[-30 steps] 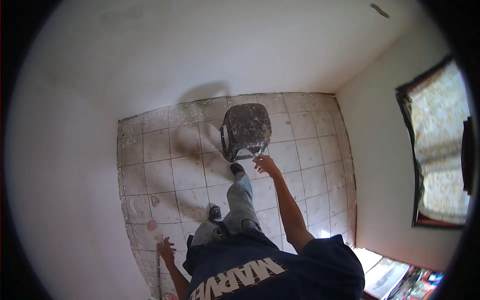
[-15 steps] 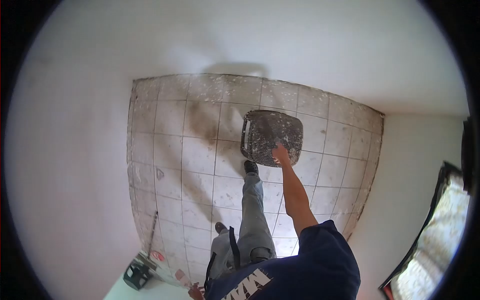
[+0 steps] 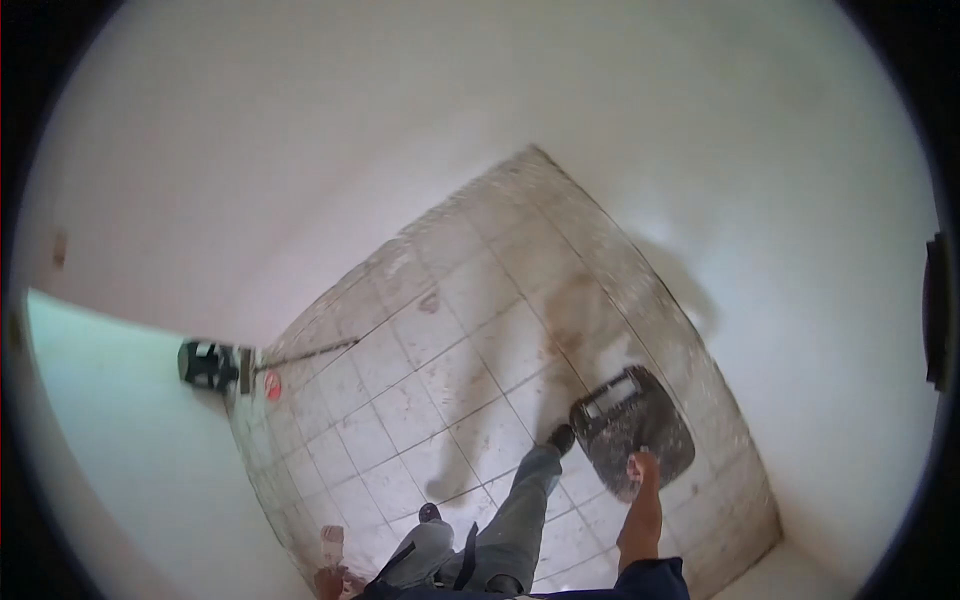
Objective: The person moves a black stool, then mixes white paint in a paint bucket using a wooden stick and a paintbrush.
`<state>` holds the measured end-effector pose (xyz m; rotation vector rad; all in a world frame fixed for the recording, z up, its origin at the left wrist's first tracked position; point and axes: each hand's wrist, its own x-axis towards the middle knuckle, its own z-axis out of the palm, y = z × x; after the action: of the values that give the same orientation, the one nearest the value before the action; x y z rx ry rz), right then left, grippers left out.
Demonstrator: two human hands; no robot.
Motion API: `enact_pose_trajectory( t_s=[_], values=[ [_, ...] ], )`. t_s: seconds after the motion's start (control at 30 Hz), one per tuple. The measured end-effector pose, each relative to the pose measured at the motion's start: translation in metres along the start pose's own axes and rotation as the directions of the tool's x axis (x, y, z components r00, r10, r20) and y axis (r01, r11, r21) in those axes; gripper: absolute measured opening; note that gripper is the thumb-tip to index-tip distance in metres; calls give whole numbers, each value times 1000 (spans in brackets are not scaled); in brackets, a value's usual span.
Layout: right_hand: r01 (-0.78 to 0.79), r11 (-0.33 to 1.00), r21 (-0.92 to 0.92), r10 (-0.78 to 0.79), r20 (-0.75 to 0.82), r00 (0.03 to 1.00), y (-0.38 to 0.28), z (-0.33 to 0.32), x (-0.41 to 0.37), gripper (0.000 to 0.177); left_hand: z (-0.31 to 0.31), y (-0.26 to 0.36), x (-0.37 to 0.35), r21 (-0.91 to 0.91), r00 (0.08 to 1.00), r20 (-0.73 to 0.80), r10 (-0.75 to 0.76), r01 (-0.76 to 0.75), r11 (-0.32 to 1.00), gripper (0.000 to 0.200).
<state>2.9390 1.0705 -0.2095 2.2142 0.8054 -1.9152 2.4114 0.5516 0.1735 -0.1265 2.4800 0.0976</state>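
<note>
My right hand is closed in a fist, seen over the lower part of a dark, flat-topped piece with rounded corners, pale spatters and a handle slot along one edge. What the fist holds, if anything, is too small to make out, and touch between hand and dark top cannot be told. Low on the left, my left hand is closed around a small pale pinkish object, too blurred to name. My foot is beside the slotted edge of the dark piece.
Stained, speckled floor tiles meet white walls. At the left wall stand a black box-like thing and a long thin stick. A red round item lies near them. My other foot rests farther left.
My view has turned left, so the floor appears rotated and the dark piece sits lower right. My right hand stays over its lower part. The window at the right has left the view.
</note>
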Motion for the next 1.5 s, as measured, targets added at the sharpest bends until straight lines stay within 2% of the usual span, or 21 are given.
enact_pose_trajectory(
  t_s=[0.03,0.07,0.1,0.17,0.2,0.23,0.27,0.33,0.37,0.4,0.47,0.6,0.73,0.87,1.07,1.33,1.37,1.4,1.43,1.47,1.5],
  values=[
    [-148,973,179,144,36,989,5,10,12,10,16,-22,4,-54,996,-71,45,-49,997,21],
    [-80,991,109,86,-47,995,-6,34,-29,8,22,-72,29,422,851,48,524,-492,761,20],
    [-79,993,87,84,-53,995,2,49,-25,9,27,-124,54,791,480,153,863,-583,184,19],
    [-46,993,107,59,-116,991,8,77,-45,9,44,-147,28,269,848,-35,529,-502,822,20],
    [-123,985,120,118,50,992,10,89,-45,7,49,-147,12,-93,952,-4,306,-305,948,20],
    [-133,976,170,130,31,991,15,104,-38,6,66,-180,14,-57,932,-50,358,-360,931,20],
    [-183,983,27,183,-5,983,0,125,-62,11,67,-186,7,-409,995,76,-60,86,909,20],
    [-95,983,-154,96,-2,995,-25,190,-105,11,130,-279,28,-205,932,-133,336,-357,911,23],
    [-37,970,-239,44,25,999,-33,229,-126,11,149,-315,32,-211,964,-47,261,-264,941,27],
    [28,950,-312,-10,58,998,-43,276,-148,11,170,-338,37,-616,965,182,-190,263,742,29],
    [185,878,-442,-120,171,978,-60,380,-184,11,144,-340,2,-673,901,199,-387,412,614,27],
    [524,573,-630,-201,511,835,-47,624,-300,12,219,-414,-7,-828,847,204,-491,417,375,37],
    [759,161,-632,47,772,633,22,840,-432,12,226,-396,0,-870,599,132,-790,452,198,37],
    [856,-105,-507,346,788,509,89,954,-490,13,210,-327,65,-821,383,515,-767,476,-314,33],
    [889,-260,-377,507,730,458,192,1035,-522,13,174,-370,101,-814,477,552,-684,486,-319,34],
    [828,-235,-509,208,806,554,0,1209,-491,15,61,-437,229,-844,390,515,-764,389,-370,34],
    [859,-295,-419,201,851,485,-38,1212,-474,15,43,-441,243,-865,398,501,-769,266,-426,31],
    [852,-521,58,340,929,145,-82,1211,-461,15,26,-449,260,-867,438,495,-751,185,-464,29],
    [563,-579,589,477,805,-353,-118,1217,-439,15,14,-461,274,-860,480,488,-729,120,-497,27],
    [436,-860,264,329,941,79,-110,1244,-462,24,-3,-468,288,-891,517,398,-758,21,-453,29],
    [453,-794,405,377,913,-157,-121,1277,-435,28,-19,-474,305,-909,538,365,-760,29,-416,30]
  ],
)
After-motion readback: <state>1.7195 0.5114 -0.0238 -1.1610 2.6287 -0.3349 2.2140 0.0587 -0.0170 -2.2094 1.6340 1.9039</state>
